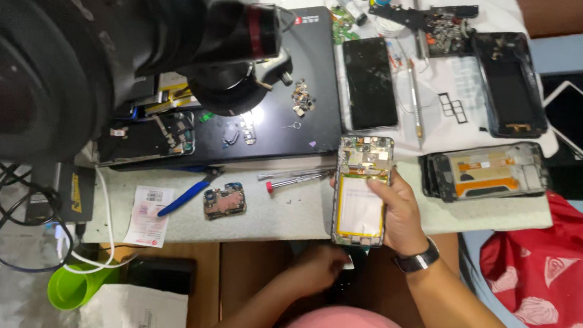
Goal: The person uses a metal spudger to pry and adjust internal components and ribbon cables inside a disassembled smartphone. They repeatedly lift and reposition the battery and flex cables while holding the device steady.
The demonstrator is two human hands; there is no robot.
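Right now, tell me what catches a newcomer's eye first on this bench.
The right hand holds an opened phone with its yellow-edged battery exposed, at centre. A big black microscope fills the upper left. A red patterned cloth lies lower right, and the left hand rests below the table edge.

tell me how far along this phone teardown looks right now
Done: the opened phone has its back off, with battery and board bare, and a small circuit board lies loose on the table. In hand: the right hand holds that phone in its grip; the left hand is low, below the table edge. Left: screwdrivers lie unused beside it, and its battery is in place.
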